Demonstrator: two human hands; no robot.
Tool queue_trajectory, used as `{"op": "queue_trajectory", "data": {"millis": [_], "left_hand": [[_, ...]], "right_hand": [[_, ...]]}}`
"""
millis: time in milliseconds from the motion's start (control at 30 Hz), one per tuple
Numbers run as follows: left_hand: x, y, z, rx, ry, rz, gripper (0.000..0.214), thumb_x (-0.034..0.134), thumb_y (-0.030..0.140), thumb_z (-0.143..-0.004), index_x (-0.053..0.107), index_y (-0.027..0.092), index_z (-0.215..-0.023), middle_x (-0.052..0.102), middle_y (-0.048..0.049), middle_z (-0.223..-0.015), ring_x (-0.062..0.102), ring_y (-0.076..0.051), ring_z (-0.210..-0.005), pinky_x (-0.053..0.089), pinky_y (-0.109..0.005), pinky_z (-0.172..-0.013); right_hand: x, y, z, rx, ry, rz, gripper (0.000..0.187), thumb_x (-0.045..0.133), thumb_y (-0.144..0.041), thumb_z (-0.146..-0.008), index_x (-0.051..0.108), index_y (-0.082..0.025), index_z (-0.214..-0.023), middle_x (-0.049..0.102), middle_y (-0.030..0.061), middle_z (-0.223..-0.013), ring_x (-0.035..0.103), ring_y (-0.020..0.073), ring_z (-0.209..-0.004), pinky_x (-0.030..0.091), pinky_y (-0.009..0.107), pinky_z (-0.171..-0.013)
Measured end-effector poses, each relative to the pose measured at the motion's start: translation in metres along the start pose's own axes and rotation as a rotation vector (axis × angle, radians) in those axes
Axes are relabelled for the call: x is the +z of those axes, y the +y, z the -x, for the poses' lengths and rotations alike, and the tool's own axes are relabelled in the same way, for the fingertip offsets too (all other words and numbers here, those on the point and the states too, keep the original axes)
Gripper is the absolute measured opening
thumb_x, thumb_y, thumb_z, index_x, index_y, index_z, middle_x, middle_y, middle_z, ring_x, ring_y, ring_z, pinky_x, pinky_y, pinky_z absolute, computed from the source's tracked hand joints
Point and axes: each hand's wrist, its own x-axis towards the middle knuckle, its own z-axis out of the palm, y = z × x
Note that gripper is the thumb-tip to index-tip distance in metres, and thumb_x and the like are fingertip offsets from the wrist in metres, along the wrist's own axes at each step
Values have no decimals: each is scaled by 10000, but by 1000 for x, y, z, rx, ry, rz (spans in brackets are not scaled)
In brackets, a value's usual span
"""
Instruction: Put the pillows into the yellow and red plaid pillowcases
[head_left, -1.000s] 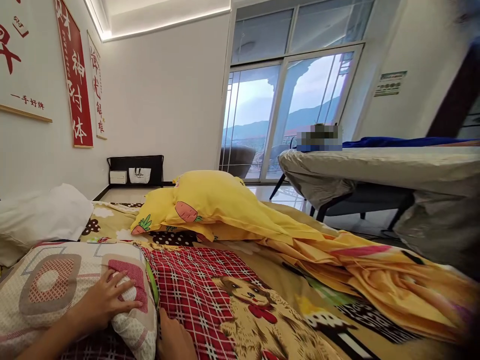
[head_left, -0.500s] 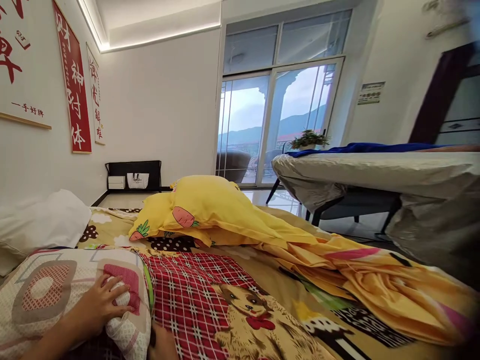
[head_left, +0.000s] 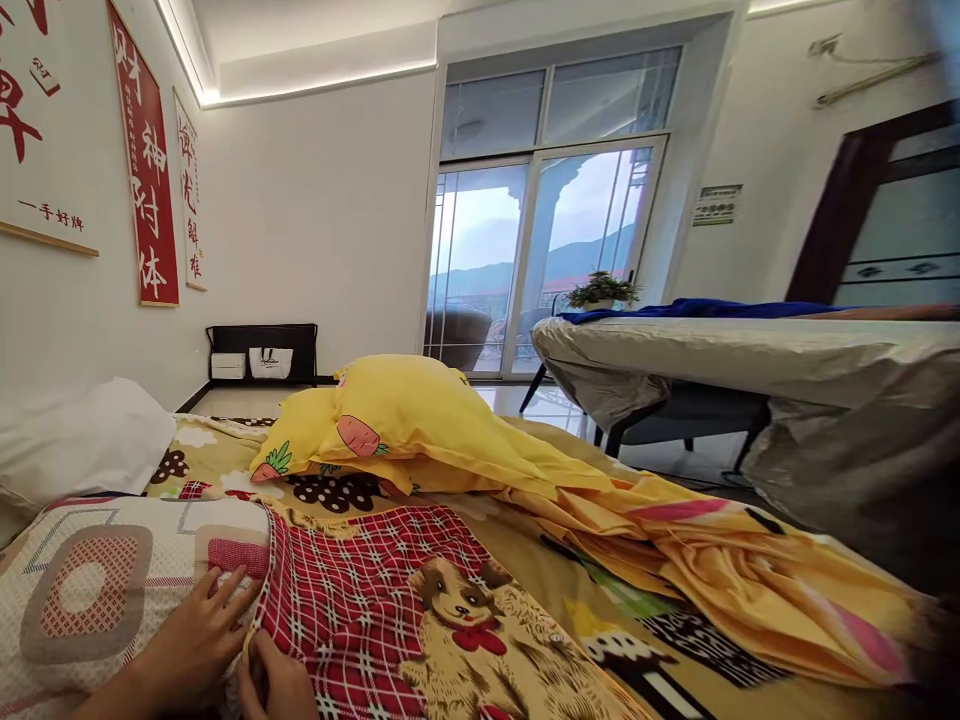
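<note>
A white pillow [head_left: 172, 530] with grey and red patterns lies at the lower left of the bed. My left hand [head_left: 199, 630] rests flat on it near its right edge, fingers stretched and slightly apart. Beside the pillow spreads a red plaid blanket [head_left: 360, 570] with a dog picture. My right hand [head_left: 279, 682] is closed at the seam between pillow and blanket, thumb and fingers pinching the blanket's edge. Part of this hand falls below the frame.
A yellow pillow [head_left: 420, 420] with carrot prints lies farther back, joined by a crumpled yellow quilt [head_left: 720, 560] to the right. A white pillow [head_left: 82, 440] sits by the left wall. A covered table [head_left: 750, 345] stands at the right, with a dark chair [head_left: 682, 420] under it.
My right hand has come up from the bottom edge to the blanket's edge. The pillow's bunched right corner now lies flatter, and the blanket edge reaches up against it. The view has shifted slightly.
</note>
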Motion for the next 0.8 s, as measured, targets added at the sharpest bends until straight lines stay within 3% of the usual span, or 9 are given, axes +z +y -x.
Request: {"op": "queue_trajectory", "data": {"millis": [133,200,267,433,533,600,667,733,800], "left_hand": [[1,-16,6,-216,74,18,720,495,173,-741,300,137,-1433,303,-140,-1498,271,-290,-1374,210,-472,-1095],[2,-26,1,-371,110,26,712,552,217,-719,370,130,-1403,334,-168,-1476,297,-329,-1355,210,-505,-1087],[3,-33,-11,-405,123,49,558,546,216,-762,498,177,-1316,462,-139,-1401,384,-330,-1299,245,-515,-1067],[17,-25,-47,-339,232,188,272,475,134,-841,689,206,-992,694,-60,-1036,583,-211,-1020,438,-348,-907],[31,-8,-43,-217,373,190,246,502,183,-842,679,222,-1009,697,-36,-854,602,-184,-832,469,-309,-815],[35,1,-27,-38,389,96,303,514,219,-854,624,230,-1136,700,-48,-954,603,-203,-913,447,-349,-896],[29,2,-6,86,292,16,391,498,205,-872,534,225,-1261,640,-71,-1187,557,-217,-1102,401,-361,-986],[11,-10,10,136,155,83,420,465,196,-892,490,252,-1307,556,-48,-1324,500,-186,-1210,390,-307,-1010],[-13,-34,14,94,75,300,364,442,243,-906,543,299,-1251,569,-4,-1313,524,-148,-1191,416,-251,-976]], "right_hand": [[-5,-12,-1,50,-143,38,148,535,-173,-703,608,-193,-830,693,70,-740,645,208,-673,400,241,-592],[-8,-20,1,106,-188,72,181,551,-187,-698,624,-193,-863,694,97,-794,648,237,-712,397,258,-595],[-14,-33,-2,137,-157,67,190,520,-204,-750,620,-189,-911,682,113,-825,642,243,-742,397,269,-607],[-49,-62,-30,118,-19,-210,129,469,-136,-790,579,-169,-848,636,49,-712,603,172,-668,398,238,-612],[-76,-52,-36,132,-326,-448,117,470,-130,-770,584,-154,-755,577,-19,-563,538,112,-498,380,193,-511],[-94,-34,-33,35,-582,-467,120,512,-144,-748,630,-157,-739,591,-38,-567,510,82,-479,365,164,-485],[-110,-11,-33,-72,-677,-404,120,575,-179,-732,686,-182,-779,646,-40,-653,531,73,-535,374,151,-511],[-123,9,-48,-28,-586,-289,156,571,-259,-774,705,-192,-818,678,-22,-706,565,85,-561,392,165,-529],[-129,23,-79,131,-331,-100,286,478,-351,-858,700,-170,-864,702,28,-775,621,122,-632,424,200,-575]]}}
